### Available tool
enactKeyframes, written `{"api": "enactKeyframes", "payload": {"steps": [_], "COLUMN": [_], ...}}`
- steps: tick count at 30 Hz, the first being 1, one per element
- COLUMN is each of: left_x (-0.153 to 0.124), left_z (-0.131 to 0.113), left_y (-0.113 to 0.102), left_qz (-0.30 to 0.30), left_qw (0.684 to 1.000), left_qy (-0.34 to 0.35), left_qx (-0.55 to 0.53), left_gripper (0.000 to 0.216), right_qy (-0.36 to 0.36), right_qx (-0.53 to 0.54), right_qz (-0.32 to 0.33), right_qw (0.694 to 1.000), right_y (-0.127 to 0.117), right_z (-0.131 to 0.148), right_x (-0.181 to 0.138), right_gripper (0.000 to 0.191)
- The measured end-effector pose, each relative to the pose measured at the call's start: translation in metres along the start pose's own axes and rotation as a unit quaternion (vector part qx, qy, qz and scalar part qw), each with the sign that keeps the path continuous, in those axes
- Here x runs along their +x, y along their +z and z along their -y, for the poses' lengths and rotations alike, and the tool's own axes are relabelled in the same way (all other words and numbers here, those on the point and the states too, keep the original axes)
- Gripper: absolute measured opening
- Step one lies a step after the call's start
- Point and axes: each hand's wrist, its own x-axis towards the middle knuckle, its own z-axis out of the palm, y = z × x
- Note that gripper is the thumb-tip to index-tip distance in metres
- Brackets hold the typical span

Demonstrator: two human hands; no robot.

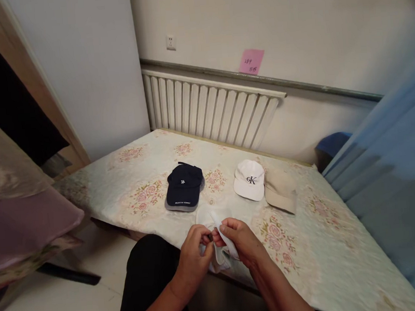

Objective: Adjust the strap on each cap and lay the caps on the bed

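Note:
A white cap (219, 262) lies at the front edge of the bed, partly hidden by my hands. My right hand (239, 234) is closed on its white strap (226, 241), which slants upward between thumb and fingers. Just left of it, my left hand (196, 247) pinches a small dark piece (210, 237), too small to name for sure. The fingertips of both hands nearly meet over the cap. Beyond them sit a navy cap (184, 184) with a grey brim under it, a white cap with black letters (250, 180) and a beige cap (280, 190).
A flowered cover (122, 177) spreads over the bed, with a radiator (203, 105) along the wall behind. Blue curtain (398, 172) hangs at the right. Draped cloth (21, 225) stands at the left. My knee (148, 272) is against the bed's front edge.

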Motion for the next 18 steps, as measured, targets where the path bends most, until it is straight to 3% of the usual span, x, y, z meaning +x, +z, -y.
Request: {"api": "enactKeyframes", "payload": {"steps": [18], "left_x": [-0.0008], "left_z": [0.0013], "left_y": [-0.0026], "left_qz": [0.012], "left_qw": [1.0], "left_qy": [-0.016], "left_qx": [0.018], "left_gripper": [0.023], "right_qy": [0.002], "right_qx": [0.007], "right_qz": [-0.002], "right_qw": [1.0], "right_y": [0.0034], "right_z": [0.0004], "right_x": [-0.0003], "right_gripper": [0.022]}}
